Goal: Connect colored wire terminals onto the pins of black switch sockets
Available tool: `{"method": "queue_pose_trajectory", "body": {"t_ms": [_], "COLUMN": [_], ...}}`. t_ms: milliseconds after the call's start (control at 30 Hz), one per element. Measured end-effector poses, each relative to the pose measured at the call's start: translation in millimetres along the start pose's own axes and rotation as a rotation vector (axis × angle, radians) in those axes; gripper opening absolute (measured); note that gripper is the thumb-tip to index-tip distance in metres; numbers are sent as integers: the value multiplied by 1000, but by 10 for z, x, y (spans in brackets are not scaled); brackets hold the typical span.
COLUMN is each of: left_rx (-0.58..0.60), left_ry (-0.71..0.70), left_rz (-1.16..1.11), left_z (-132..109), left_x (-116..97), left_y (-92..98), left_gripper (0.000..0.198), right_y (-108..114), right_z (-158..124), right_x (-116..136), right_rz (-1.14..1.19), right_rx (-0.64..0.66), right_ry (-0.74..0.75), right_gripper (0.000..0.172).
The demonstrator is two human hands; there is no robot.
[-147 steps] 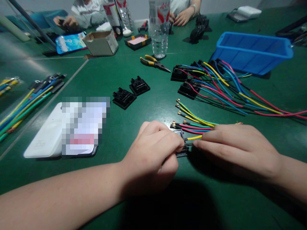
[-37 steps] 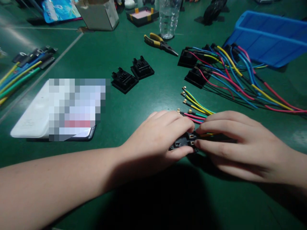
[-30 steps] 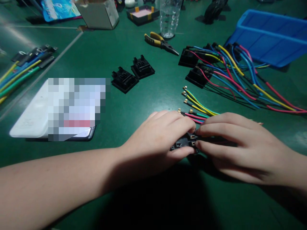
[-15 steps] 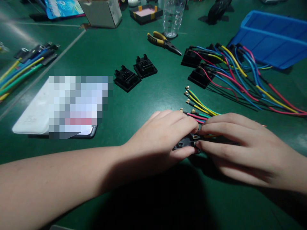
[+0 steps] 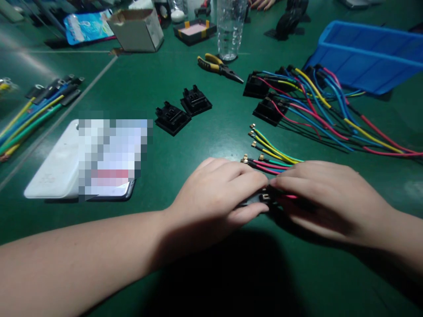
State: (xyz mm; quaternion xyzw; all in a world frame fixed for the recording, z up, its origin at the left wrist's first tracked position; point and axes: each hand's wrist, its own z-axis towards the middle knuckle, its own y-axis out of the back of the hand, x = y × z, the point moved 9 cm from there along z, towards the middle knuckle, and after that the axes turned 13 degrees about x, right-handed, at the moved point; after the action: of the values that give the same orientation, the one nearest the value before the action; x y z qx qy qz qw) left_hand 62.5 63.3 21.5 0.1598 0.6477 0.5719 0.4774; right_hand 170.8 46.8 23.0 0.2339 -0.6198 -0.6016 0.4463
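Note:
My left hand (image 5: 221,189) is closed around a small black plastic socket (image 5: 253,200), thumb in front and fingers behind, and covers most of it. A metal contact shows at the socket's right end. At that end the fingertips of my right hand (image 5: 337,200) are pinched together, and a short piece of red wire (image 5: 291,196) shows below them. Just beyond both hands lie loose wires (image 5: 279,149) in yellow, green and pink, with brass terminals. Two similar black sockets, one nearer (image 5: 172,119) and one farther (image 5: 195,100), lie without wires on the green table (image 5: 211,136).
Wired black sockets (image 5: 270,110) trail coloured cables toward the right, before a blue bin (image 5: 366,61). Yellow-handled pliers (image 5: 220,67) lie near a clear plastic cup (image 5: 230,33). At left are a phone (image 5: 54,176) and a cable bundle (image 5: 49,101). Another person's hand (image 5: 262,4) shows at the back.
The view has shifted slightly. My right fingers have drawn together at the socket's end, and more red wire shows under them. My left hand keeps its hold on the socket.

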Motion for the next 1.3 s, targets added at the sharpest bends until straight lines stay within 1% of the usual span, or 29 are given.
{"method": "queue_pose_trajectory", "body": {"t_ms": [133,267,467,600,800,1000,1200,1300], "left_rx": [0,18,14,20,35,40,35,37], "left_ry": [-12,5,24,11,1,0,9,7], "left_rz": [1,-22,-93,-121,-114,-126,-117,-117], "left_z": [-8,-2,15,35,43,42,39,36], "left_x": [-6,18,41,39,39,47,51,50], "left_y": [3,-13,-19,-22,-33,-59,-58,-52], "left_gripper": [21,24,26,27,31,27,23,24], "right_y": [7,0,-8,3,-27,-38,-1,18], "right_z": [16,21,8,13,23,27,63,61], "right_x": [16,49,92,109,105,115,160,189], "right_rz": [-10,-52,-126,-129,-124,-135,-194,-190], "right_rx": [5,10,15,28,81,112,103,68], "right_ry": [18,56,86,91,70,43,46,49], "right_gripper": [20,16,23,21,23,22,21,20]}}
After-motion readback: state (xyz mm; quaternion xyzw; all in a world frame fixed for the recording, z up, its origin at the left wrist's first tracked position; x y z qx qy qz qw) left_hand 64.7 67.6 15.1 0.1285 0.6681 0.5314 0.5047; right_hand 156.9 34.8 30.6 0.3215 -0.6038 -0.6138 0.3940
